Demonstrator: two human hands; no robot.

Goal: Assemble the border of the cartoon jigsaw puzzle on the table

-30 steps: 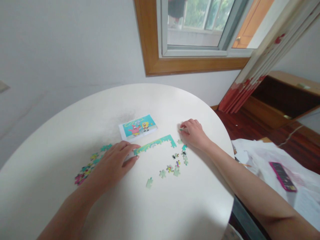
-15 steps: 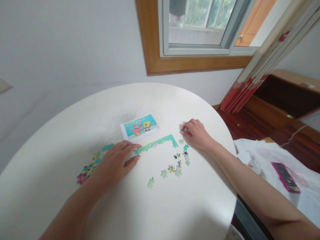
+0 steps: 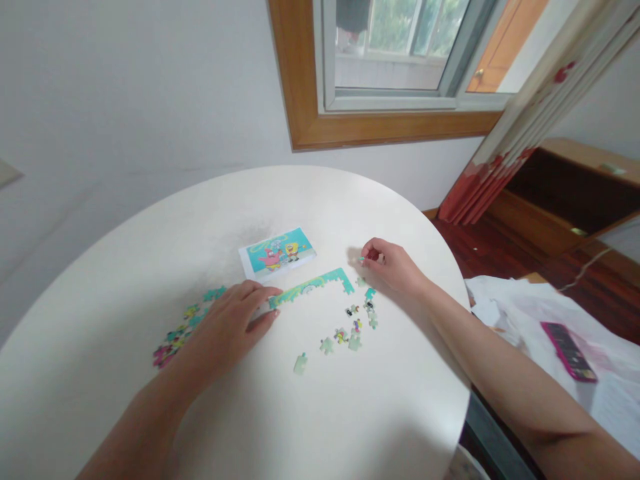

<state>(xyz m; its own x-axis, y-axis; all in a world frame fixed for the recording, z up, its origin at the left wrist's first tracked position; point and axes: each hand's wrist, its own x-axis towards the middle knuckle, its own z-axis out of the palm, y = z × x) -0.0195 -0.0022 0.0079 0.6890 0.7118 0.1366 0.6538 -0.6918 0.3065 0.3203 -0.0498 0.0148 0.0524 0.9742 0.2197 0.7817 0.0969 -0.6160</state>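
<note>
My right hand (image 3: 390,262) is closed in a pinch on a small puzzle piece (image 3: 361,259), which is mostly hidden by the fingertips. It hangs just above the table, right of the joined puzzle strip (image 3: 313,285), a teal and yellow-green row that turns down at its right corner. My left hand (image 3: 243,313) lies with thumb and fingers apart, the tips around the strip's left end. Under and beside that hand spreads a heap of mixed puzzle pieces (image 3: 193,319), partly covered by the forearm. Several loose pieces (image 3: 355,343) lie below the strip's right side.
Behind the strip lies a picture card or box (image 3: 280,253) with cartoon figures. The round white table (image 3: 240,427) meets the wall near a wood-framed window. To the right, a pink-edged phone (image 3: 569,351) rests on white cloth or paper.
My right hand has lifted slightly and curled, bringing the pinched piece up off the table. My left hand stays at the strip's left end. The view has shifted slightly.
</note>
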